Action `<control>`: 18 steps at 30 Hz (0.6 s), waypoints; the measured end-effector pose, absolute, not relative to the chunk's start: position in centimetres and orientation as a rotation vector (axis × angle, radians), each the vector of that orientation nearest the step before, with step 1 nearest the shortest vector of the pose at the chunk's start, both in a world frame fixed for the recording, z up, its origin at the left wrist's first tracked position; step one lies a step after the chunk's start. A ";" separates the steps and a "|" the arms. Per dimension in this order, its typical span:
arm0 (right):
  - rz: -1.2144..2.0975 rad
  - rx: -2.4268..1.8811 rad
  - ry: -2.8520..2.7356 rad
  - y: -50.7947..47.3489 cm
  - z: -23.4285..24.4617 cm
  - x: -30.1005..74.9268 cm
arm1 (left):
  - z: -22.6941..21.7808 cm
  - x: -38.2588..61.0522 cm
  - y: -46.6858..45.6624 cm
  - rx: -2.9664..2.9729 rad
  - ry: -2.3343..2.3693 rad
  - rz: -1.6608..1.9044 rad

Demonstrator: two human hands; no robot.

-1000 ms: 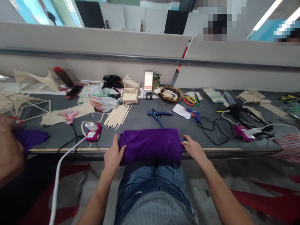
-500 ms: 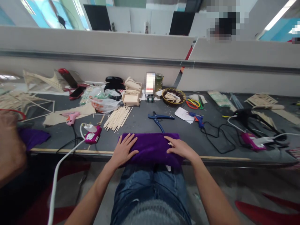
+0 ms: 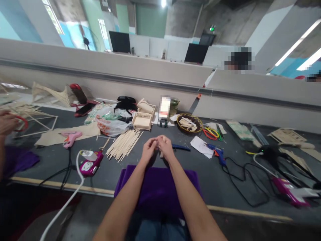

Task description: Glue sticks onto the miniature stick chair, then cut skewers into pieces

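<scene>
My left hand (image 3: 149, 149) and my right hand (image 3: 165, 147) meet fingertip to fingertip above the grey tabletop, both closed in a pinch. What lies between the fingertips is too small to name. A short pale piece, like a bit of wooden stick (image 3: 162, 154), shows under my right hand's fingers. Below my wrists, a folded purple cloth (image 3: 160, 187) drapes over the table edge towards my lap. Just beyond my right hand are blue cutters (image 3: 181, 147), partly hidden by it. Left of my hands lies a fan of thin wooden sticks (image 3: 124, 144).
Further back stand a small wooden model (image 3: 142, 121) and a woven basket (image 3: 190, 123) of stick pieces. A blue glue gun (image 3: 218, 154) with a looping cord lies right, a pink glue gun (image 3: 71, 138) left. Pink power strips (image 3: 91, 164) flank me. Another person's hand (image 3: 7, 124) is far left.
Both hands have left the purple cloth, where they lay spread, and come together further forward in a pinch. The view has tilted up.
</scene>
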State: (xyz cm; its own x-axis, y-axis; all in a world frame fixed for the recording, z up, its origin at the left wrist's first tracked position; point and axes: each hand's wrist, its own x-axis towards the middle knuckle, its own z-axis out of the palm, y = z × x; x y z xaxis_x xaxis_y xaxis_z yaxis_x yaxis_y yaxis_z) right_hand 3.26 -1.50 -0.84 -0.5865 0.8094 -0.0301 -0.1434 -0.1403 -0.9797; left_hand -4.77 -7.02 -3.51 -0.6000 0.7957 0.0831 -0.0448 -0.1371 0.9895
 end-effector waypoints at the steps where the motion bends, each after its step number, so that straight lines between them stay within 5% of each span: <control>1: 1.798 -0.772 -1.464 -1.5 -1.7 2.7 | -4.1 -5.2 -7.1 0.871 1.542 1.758; 6: 1.562 -0.881 -1.766 -0.9 -4.5 2.4 | -4.6 -7.6 -8.3 0.998 2.100 1.642; 11: 1.150 -1.030 -2.299 -1.4 -4.6 3.3 | -3.3 -9.8 -9.9 0.982 2.873 0.972; 18: 0.527 -1.040 -2.841 -3.8 -2.5 4.4 | -2.3 -9.8 -10.4 0.869 3.026 0.383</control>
